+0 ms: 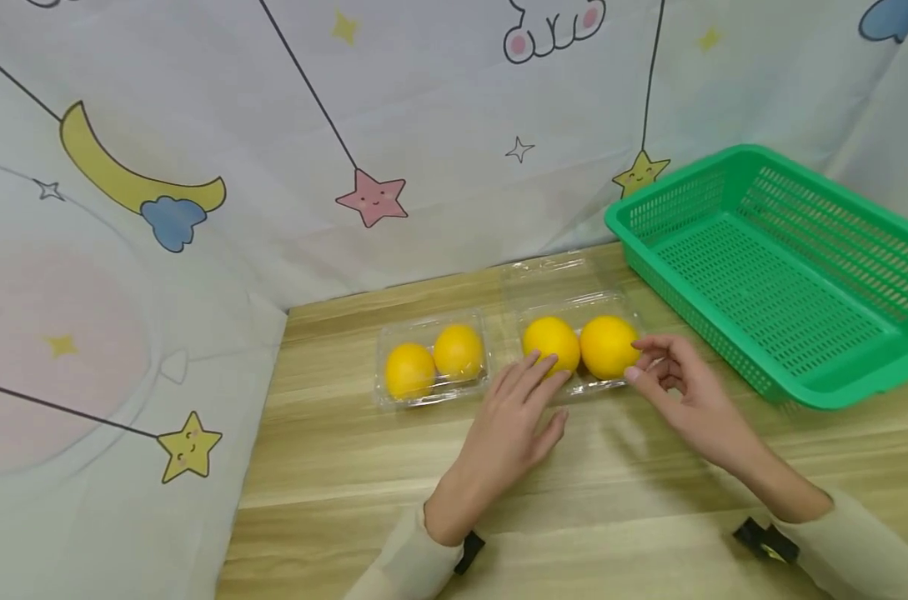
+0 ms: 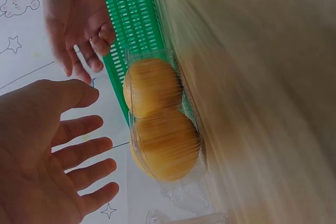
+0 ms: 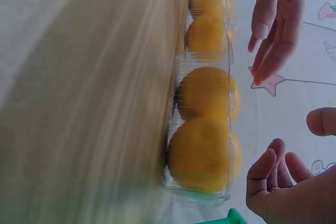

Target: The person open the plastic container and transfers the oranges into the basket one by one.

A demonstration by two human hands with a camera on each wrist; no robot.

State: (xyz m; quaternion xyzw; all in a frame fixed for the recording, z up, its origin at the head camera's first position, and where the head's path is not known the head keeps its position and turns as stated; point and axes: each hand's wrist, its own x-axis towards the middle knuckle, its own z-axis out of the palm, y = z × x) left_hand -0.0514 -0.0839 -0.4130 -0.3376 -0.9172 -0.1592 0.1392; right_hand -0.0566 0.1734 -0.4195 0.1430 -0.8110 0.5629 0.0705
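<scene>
Two oranges (image 1: 608, 347) sit side by side in a clear plastic clamshell box (image 1: 530, 312), whose lid (image 1: 554, 279) is folded back toward the wall. My left hand (image 1: 508, 425) is over the left orange of this box, fingers spread; in the left wrist view the hand (image 2: 58, 156) appears apart from the fruit. Beside the right orange is my right hand (image 1: 689, 404), its fingers loosely bent and holding nothing. To the left stands a second clear box (image 1: 428, 402) with two more oranges (image 1: 410, 372), its lid seemingly down.
A green plastic basket (image 1: 761, 275) with slotted walls stands at the right, close to the right hand. The wooden table (image 1: 333, 500) meets a white cloth (image 1: 438, 242) printed with stars and a moon at its back and left edges.
</scene>
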